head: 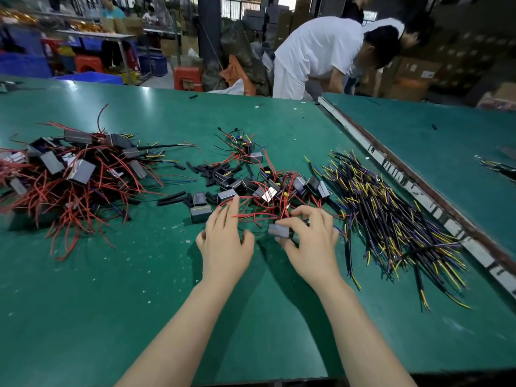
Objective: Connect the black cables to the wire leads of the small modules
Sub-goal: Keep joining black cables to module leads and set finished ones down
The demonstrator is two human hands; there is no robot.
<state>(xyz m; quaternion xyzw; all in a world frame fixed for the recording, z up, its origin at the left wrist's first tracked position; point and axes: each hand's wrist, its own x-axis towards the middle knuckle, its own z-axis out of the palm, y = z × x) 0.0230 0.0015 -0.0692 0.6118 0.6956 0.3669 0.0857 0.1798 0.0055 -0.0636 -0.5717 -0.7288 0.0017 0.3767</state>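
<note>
- Landmark: middle heap of small modules (251,188), grey-black blocks trailing red wire leads (259,210), lying on the green bench (111,289).
- Picked module (279,229): at the near edge of the heap, pinched between thumb and curled fingers of the right hand (310,241). Its red lead runs back into the heap, so it is likely still snagged.
- Left hand (224,241): just left of the picked module, fingers straight and spread, tips resting on red leads at the heap's near-left edge; holds nothing. The two hands are close but not touching.
- Black cables (391,219): loose pile to the right of the heap, black jackets with yellow, blue and purple cores showing at the ends. None in hand.
- Black sleeve pieces (212,171): short tubes scattered at the heap's far-left side.
- Second heap (72,174): to the left of the middle heap, modules tangled in red leads with black cable attached; probably finished pieces.
- Handling, judged: modules light, rigid, smooth-faced; best held by the body's flat sides, not pulled by the lead.
- Leads thin, limp, tangle-prone; draw out slowly, gripping near the bare tip for joining.
- Cables stiffer, springy; take one near its stripped end.
</note>
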